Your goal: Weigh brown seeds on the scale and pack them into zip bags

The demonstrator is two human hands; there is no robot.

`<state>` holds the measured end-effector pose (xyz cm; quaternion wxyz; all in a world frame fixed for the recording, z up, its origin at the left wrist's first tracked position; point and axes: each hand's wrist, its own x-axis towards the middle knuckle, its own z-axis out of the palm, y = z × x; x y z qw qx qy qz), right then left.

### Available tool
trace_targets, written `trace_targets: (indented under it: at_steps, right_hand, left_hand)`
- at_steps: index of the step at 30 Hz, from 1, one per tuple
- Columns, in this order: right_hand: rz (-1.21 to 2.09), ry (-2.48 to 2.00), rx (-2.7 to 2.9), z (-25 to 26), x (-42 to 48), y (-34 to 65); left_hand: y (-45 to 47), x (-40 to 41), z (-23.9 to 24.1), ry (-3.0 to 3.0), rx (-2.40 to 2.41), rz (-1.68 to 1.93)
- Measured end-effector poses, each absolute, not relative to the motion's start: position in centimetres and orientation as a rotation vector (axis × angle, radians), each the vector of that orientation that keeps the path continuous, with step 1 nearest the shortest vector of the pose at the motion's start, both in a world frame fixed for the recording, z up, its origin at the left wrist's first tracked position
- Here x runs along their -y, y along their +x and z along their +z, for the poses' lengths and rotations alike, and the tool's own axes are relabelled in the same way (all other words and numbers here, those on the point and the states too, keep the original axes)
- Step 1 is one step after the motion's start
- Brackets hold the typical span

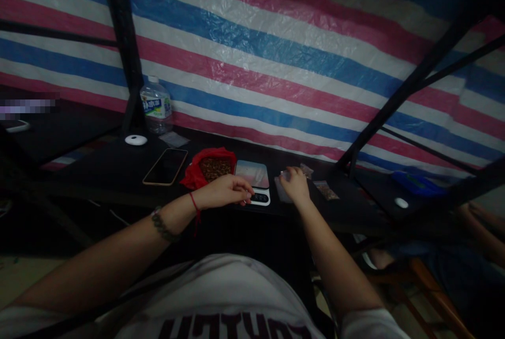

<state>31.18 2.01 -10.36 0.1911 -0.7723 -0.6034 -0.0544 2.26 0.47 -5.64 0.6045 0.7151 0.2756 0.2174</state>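
My left hand (225, 191) hovers at the front left of a small white digital scale (260, 203). Its fingers are loosely bent and a little apart, with nothing visible in them. On the scale's pan (251, 173) there is a pale reflection. Left of the scale lies an open red bag (193, 173) full of small brown pieces (215, 168). To the right of the scale, my right hand (295, 185) is closed on a small clear plastic bag (281, 191), its fingertips partly hidden. Beside that hand lie filled small bags (326, 190), one partly behind the fingers.
A phone (165, 167), a white oval case (135, 140), a flat clear bag (174, 139) and a large plastic bottle (157, 105) are on the left. Black metal posts (122, 28) frame the dark table. At right are a blue object (418, 183) and another person's arm (481, 228).
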Motion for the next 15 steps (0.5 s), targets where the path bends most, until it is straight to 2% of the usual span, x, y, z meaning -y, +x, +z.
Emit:
trace_targets:
  at_steps: [7,15]
  right_hand:
    - [0.093,-2.465,1.711,-13.7,-3.2,29.7]
    - [0.339,-2.498,1.751,-13.4,-4.4,30.0]
  left_hand:
    - [2.1,-0.3,-5.2,1.695,-0.633,0.501]
    - [2.4,-0.3,-5.6,1.666,-0.645,0.448]
